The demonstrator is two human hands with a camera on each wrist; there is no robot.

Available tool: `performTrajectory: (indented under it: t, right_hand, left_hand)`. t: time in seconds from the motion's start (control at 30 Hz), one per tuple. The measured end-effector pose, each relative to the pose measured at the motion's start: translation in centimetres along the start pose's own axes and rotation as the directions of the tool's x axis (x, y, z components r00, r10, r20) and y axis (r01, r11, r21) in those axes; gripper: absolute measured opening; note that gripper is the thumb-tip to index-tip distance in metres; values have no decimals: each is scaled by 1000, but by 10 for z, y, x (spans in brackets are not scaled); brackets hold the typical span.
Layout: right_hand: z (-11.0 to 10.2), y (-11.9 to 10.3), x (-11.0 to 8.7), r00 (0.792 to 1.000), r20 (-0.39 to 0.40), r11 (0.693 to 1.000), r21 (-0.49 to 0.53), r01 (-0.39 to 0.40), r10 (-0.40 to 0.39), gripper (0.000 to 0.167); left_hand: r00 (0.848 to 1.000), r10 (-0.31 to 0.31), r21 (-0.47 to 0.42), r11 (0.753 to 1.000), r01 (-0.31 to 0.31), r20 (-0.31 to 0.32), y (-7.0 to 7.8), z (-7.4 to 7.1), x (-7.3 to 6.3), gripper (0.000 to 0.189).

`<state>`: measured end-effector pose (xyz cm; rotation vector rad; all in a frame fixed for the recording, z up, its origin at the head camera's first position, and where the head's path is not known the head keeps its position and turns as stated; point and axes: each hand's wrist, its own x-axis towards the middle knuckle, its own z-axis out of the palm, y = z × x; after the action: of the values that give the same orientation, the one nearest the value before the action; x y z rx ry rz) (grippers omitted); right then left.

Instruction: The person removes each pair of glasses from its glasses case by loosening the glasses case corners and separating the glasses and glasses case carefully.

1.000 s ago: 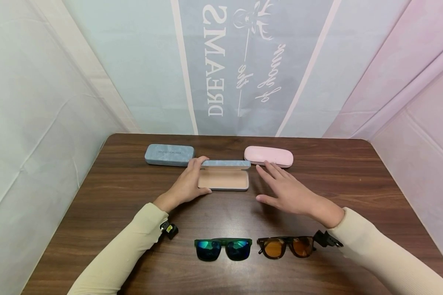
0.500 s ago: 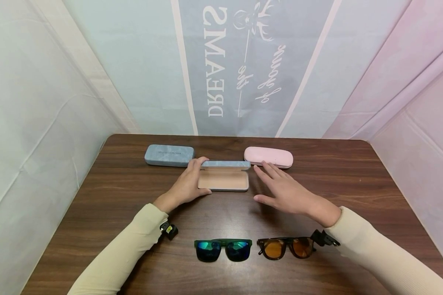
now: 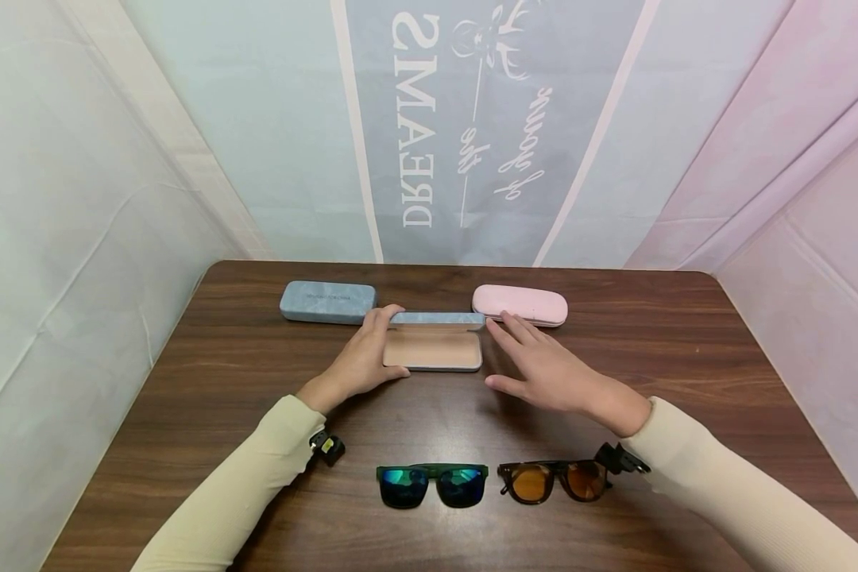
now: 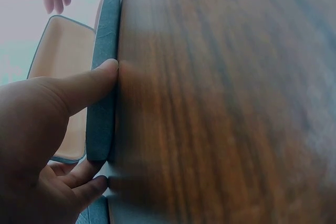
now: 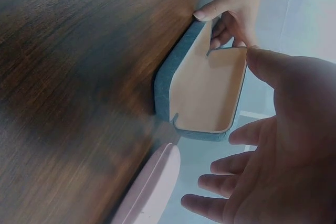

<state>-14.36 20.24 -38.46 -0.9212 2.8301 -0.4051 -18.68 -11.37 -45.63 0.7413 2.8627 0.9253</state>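
An open blue glasses case point(image 3: 432, 351) with a beige lining lies on the table, its lid tilted up at the back. At its left end my left hand point(image 3: 357, 353) grips it, thumb on the front wall and fingers behind, as the left wrist view also shows around the case's blue side point(image 4: 103, 114). My right hand point(image 3: 543, 369) is at the case's right end, fingers spread and relaxed, holding nothing. In the right wrist view its fingers point(image 5: 231, 166) hang beside the beige interior point(image 5: 205, 93), which holds nothing.
A closed blue glasses case point(image 3: 329, 302) sits at the back left, a closed pink one point(image 3: 520, 304) behind my right hand. Nearer the front lie green-framed sunglasses with mirrored lenses point(image 3: 403, 486) and dark-framed sunglasses with orange lenses point(image 3: 532, 483). Cloth hangs beyond the table point(image 3: 257, 492).
My right hand has moved slightly left, closer to the open case. The left hand keeps its grip, and the case stays where it was.
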Motion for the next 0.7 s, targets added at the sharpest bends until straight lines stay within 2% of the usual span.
performTrajectory:
  t: [0.27, 0.5, 0.7]
  right_hand:
    - [2, -1, 4, 1000, -16, 1000, 9, 5, -5, 82]
    - [3, -2, 9, 1000, -7, 999, 46, -23, 24, 83]
    - [5, -2, 13, 999, -1, 996, 82, -46, 46, 85]
  left_hand:
    - [1000, -1, 0, 1000, 1, -6, 0, 0, 0, 97]
    - [1000, -10, -5, 1000, 10, 3, 1, 0, 0, 97]
    - [1000, 5, -9, 1000, -5, -2, 0, 0, -1, 96]
